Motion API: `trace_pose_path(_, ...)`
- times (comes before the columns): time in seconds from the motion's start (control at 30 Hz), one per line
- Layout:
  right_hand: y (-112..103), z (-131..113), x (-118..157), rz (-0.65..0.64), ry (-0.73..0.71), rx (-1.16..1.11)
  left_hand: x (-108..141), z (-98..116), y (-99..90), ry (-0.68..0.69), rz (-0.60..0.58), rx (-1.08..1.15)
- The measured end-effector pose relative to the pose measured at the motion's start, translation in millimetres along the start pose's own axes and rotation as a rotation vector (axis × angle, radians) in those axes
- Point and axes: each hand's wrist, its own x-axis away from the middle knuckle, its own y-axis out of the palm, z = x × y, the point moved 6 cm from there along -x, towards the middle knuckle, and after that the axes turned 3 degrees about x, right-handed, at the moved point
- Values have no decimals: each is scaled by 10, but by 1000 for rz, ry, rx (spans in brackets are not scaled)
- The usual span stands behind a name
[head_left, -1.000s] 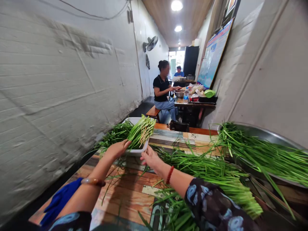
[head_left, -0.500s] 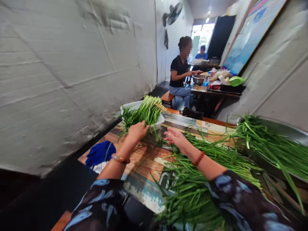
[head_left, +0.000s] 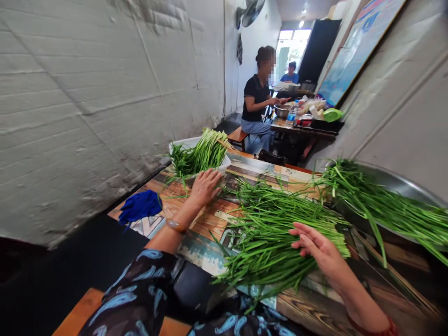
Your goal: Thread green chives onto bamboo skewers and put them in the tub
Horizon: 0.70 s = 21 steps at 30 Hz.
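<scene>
One left hand (head_left: 206,187), grip wide, just near side of white tray (head_left: 224,165), contact unclear. Right hand (head_left: 313,243) likewise wide over green stalks (head_left: 269,224), tabletop (head_left: 212,224) right. Green bunch (head_left: 206,151) in tray.

Daylight glares through the far doorway (head_left: 293,46), washing out what lies beyond, and ceiling lights (head_left: 301,23) glow above it. Nearer me the light is softer; the floor (head_left: 87,261) at my left sinks to near black. The metal basin (head_left: 402,183) carries a dull sheen. My chives (head_left: 273,224) read clearly, but the wide lens stretches my right forearm (head_left: 360,291).
</scene>
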Motion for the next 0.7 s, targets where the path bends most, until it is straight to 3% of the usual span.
trace_pose_path(0.2, -137, 1, 234, 18, -19, -23, -467, -451, -164, -255, -305, 53)
trace_pose_path(0.3, -191, 34, 302, 14, -35, -23, -609, -673, -254, -349, -378, 32)
trace_pose_path(0.4, -269, 119, 369, 18, -31, -22, -590, -777, -344, -382, -407, 34)
trace_pose_path(0.57, -436, 243, 454, 25, 19, -30, -416, -638, -531, -362, -276, -11)
trace_pose_path(0.7, -419, 177, 446, 52, 8, -8, -477, -181, -461, -189, -170, 47)
